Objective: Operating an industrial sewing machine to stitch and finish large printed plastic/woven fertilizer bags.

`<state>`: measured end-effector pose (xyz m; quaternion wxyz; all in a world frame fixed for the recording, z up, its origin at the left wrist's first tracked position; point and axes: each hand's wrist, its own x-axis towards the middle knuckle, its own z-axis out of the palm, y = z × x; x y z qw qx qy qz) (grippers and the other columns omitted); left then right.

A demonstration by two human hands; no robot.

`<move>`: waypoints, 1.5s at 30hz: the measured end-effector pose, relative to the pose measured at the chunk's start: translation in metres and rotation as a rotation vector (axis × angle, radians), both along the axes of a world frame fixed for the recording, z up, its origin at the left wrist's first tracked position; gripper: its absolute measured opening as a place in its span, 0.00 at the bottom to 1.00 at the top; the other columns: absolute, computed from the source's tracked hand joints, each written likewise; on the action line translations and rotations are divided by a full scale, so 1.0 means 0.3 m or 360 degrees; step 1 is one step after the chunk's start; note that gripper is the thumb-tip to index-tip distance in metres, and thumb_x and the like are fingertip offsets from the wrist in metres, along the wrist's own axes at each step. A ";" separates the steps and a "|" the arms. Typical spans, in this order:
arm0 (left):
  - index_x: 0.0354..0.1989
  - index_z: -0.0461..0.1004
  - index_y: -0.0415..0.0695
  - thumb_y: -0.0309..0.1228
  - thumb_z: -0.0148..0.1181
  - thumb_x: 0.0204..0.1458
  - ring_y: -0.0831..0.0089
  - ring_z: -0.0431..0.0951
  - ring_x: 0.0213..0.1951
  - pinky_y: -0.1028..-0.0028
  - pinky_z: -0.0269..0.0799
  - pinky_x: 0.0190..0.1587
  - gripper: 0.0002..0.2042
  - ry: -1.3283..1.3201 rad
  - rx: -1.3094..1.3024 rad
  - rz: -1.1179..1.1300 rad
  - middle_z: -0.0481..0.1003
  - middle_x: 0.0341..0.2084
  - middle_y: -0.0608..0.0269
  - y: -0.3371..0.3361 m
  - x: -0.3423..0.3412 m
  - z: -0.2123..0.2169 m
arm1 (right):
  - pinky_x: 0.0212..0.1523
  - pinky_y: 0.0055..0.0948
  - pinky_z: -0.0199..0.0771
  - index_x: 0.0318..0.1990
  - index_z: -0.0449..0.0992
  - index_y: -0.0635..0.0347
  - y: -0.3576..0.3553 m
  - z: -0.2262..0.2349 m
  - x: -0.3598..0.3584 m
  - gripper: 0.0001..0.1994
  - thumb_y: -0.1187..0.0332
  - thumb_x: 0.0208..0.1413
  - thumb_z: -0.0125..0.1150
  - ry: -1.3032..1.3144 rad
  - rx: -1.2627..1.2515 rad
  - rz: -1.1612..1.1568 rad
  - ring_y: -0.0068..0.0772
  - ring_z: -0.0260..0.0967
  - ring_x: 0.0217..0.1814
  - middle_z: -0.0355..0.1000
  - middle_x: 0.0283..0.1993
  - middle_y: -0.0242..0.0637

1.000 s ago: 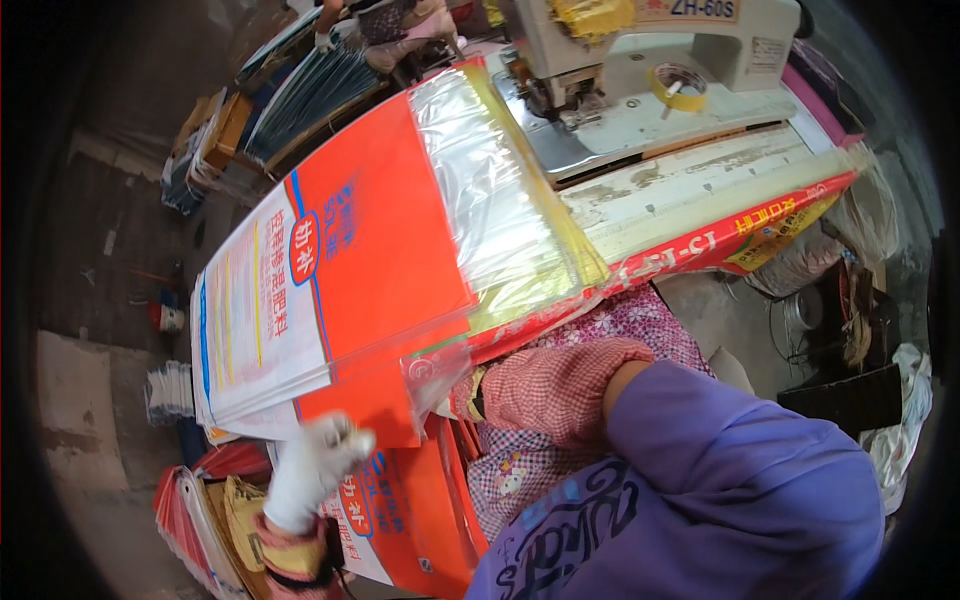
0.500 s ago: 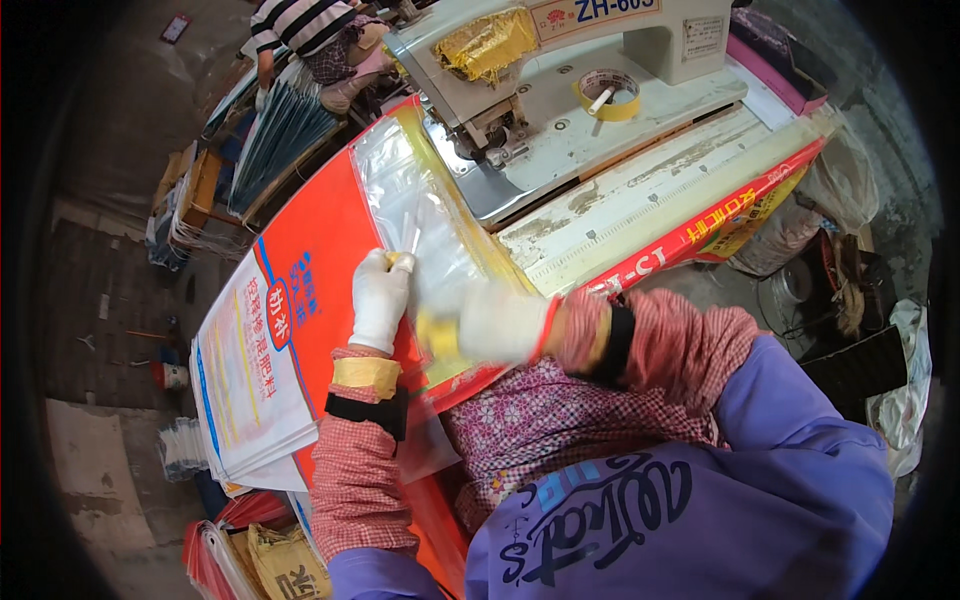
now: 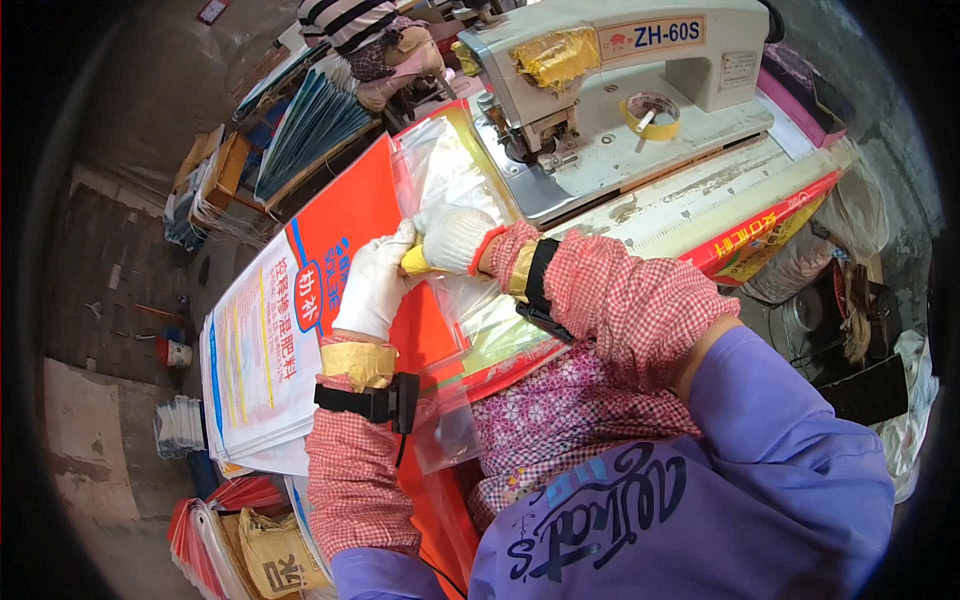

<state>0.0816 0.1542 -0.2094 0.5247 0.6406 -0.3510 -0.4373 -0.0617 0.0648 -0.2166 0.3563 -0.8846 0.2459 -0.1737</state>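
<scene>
My left hand, in a white glove, is closed with bent fingers at the inner edge of a clear plastic liner. Right against its fingertips is my right hand, gloved in white with yellow fingers, curled closed above the same film. What lies between the right fingers is hidden. The liner sticks out of the top of a red and white printed bag, uppermost on a stack that slants across the table. The stack's far end reaches the sewing machine.
A roll of yellow tape lies on the machine bed. A long ruler strip and a red printed bag edge the table at right. Another person sits at the far left near stacked dark sheets. Folded bags stand at lower left.
My right hand, blurred before, has moved up and forward to meet the left hand. The left glove has turned and its fingertips now touch the right. The view has shifted slightly.
</scene>
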 end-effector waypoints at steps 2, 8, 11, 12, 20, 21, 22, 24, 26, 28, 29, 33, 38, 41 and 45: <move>0.30 0.70 0.39 0.26 0.58 0.49 0.71 0.72 0.22 0.73 0.67 0.25 0.05 -0.0739 -0.0253 -0.0325 0.71 0.20 0.60 0.015 0.046 0.046 | 0.43 0.41 0.72 0.33 0.80 0.58 0.004 -0.002 -0.013 0.21 0.48 0.47 0.56 -0.0052 0.0116 0.0017 0.47 0.75 0.40 0.76 0.35 0.48; 0.20 0.69 0.43 0.37 0.53 0.59 0.82 0.66 0.20 0.80 0.62 0.25 0.16 -0.0776 -0.0726 0.0247 0.68 0.19 0.70 0.149 0.177 0.292 | 0.39 0.43 0.72 0.35 0.78 0.55 -0.017 -0.034 -0.090 0.17 0.53 0.53 0.50 0.0281 -0.0373 -0.0246 0.51 0.74 0.36 0.76 0.32 0.47; 0.26 0.72 0.43 0.42 0.54 0.59 0.81 0.67 0.21 0.83 0.65 0.28 0.16 -0.0332 -0.0332 0.0165 0.69 0.22 0.70 0.158 0.166 0.257 | 0.40 0.40 0.73 0.35 0.78 0.53 0.032 -0.010 -0.076 0.15 0.53 0.51 0.54 -0.0006 -0.0327 -0.0122 0.48 0.74 0.39 0.76 0.35 0.44; 0.27 0.72 0.44 0.44 0.53 0.59 0.80 0.67 0.21 0.83 0.66 0.29 0.17 -0.0073 -0.0190 0.0049 0.69 0.22 0.70 0.147 0.145 0.206 | 0.40 0.40 0.73 0.36 0.78 0.52 0.055 0.011 -0.060 0.16 0.52 0.51 0.54 0.0008 -0.0260 -0.0102 0.47 0.74 0.39 0.76 0.35 0.44; 0.31 0.74 0.48 0.34 0.54 0.56 0.71 0.78 0.36 0.67 0.73 0.35 0.06 -0.1961 -0.0555 -0.0501 0.77 0.31 0.67 0.067 0.143 -0.037 | 0.42 0.39 0.72 0.41 0.77 0.51 0.152 0.083 -0.043 0.18 0.49 0.51 0.56 -0.0039 -0.0350 0.0030 0.46 0.74 0.40 0.76 0.35 0.43; 0.28 0.74 0.47 0.32 0.54 0.56 0.71 0.78 0.35 0.66 0.72 0.35 0.07 -0.2685 -0.0532 -0.0395 0.76 0.29 0.67 0.087 0.160 -0.001 | 0.42 0.39 0.72 0.40 0.77 0.51 0.134 0.068 -0.065 0.17 0.51 0.52 0.56 -0.0015 -0.0444 -0.0009 0.46 0.74 0.40 0.75 0.34 0.43; 0.29 0.74 0.44 0.33 0.53 0.57 0.72 0.77 0.34 0.67 0.71 0.37 0.08 -0.1319 -0.0452 -0.0364 0.75 0.28 0.67 0.101 0.179 0.049 | 0.41 0.39 0.73 0.40 0.77 0.51 0.114 0.051 -0.089 0.15 0.52 0.52 0.56 -0.0006 -0.0564 -0.0079 0.45 0.74 0.39 0.75 0.33 0.43; 0.34 0.73 0.41 0.33 0.52 0.59 0.76 0.74 0.31 0.73 0.71 0.36 0.08 0.0369 -0.0720 0.0176 0.74 0.27 0.66 0.133 0.195 0.147 | 0.43 0.40 0.72 0.37 0.76 0.57 0.079 0.022 -0.124 0.11 0.62 0.50 0.55 0.0486 -0.0502 -0.0145 0.46 0.74 0.40 0.75 0.33 0.46; 0.30 0.72 0.45 0.31 0.56 0.57 0.84 0.67 0.25 0.82 0.63 0.27 0.05 0.0188 -0.0971 0.0535 0.69 0.24 0.71 0.169 0.175 0.220 | 0.44 0.41 0.72 0.35 0.76 0.59 0.059 0.015 -0.146 0.09 0.66 0.49 0.55 0.1077 -0.0442 -0.0001 0.46 0.73 0.41 0.74 0.35 0.46; 0.31 0.73 0.44 0.32 0.56 0.57 0.86 0.66 0.23 0.84 0.61 0.25 0.06 -0.0030 -0.0768 0.0457 0.69 0.23 0.72 0.197 0.131 0.257 | 0.45 0.41 0.72 0.36 0.76 0.60 0.084 0.033 -0.139 0.09 0.69 0.48 0.56 0.0536 -0.0504 -0.0323 0.46 0.73 0.43 0.74 0.39 0.46; 0.32 0.73 0.43 0.32 0.56 0.57 0.86 0.66 0.22 0.84 0.60 0.24 0.06 -0.0148 -0.0693 0.0386 0.69 0.22 0.73 0.207 0.106 0.266 | 0.45 0.41 0.72 0.37 0.76 0.60 0.111 0.051 -0.129 0.09 0.70 0.47 0.57 0.0298 -0.0491 -0.0461 0.45 0.73 0.43 0.74 0.41 0.46; 0.31 0.73 0.44 0.34 0.54 0.58 0.89 0.61 0.17 0.86 0.54 0.20 0.08 -0.0405 -0.0651 0.0228 0.66 0.16 0.76 0.244 0.015 0.266 | 0.41 0.38 0.75 0.36 0.77 0.56 0.250 0.135 0.011 0.09 0.70 0.46 0.58 -0.0321 -0.0997 0.0170 0.45 0.74 0.43 0.74 0.39 0.41; 0.31 0.71 0.42 0.34 0.52 0.59 0.88 0.64 0.20 0.86 0.58 0.22 0.09 -0.1296 -0.0453 0.0193 0.69 0.19 0.72 0.407 -0.049 0.328 | 0.40 0.44 0.74 0.40 0.78 0.55 0.158 0.072 0.223 0.13 0.66 0.47 0.54 -0.0315 -0.0137 0.0248 0.49 0.74 0.41 0.76 0.37 0.48; 0.32 0.71 0.40 0.35 0.50 0.60 0.85 0.67 0.25 0.85 0.63 0.28 0.11 -0.1882 -0.0456 0.0412 0.70 0.22 0.68 0.581 -0.061 0.423 | 0.36 0.41 0.74 0.36 0.79 0.54 -0.130 -0.044 0.277 0.11 0.66 0.46 0.54 -0.0400 0.0167 0.0308 0.47 0.74 0.37 0.77 0.35 0.46; 0.32 0.71 0.39 0.31 0.51 0.60 0.81 0.70 0.28 0.82 0.65 0.28 0.09 -0.0878 -0.0601 0.0697 0.71 0.24 0.65 0.751 -0.058 0.509 | 0.33 0.39 0.74 0.47 0.75 0.54 -0.229 -0.233 0.263 0.16 0.59 0.52 0.56 -0.1260 0.2415 -0.0539 0.46 0.75 0.37 0.77 0.39 0.42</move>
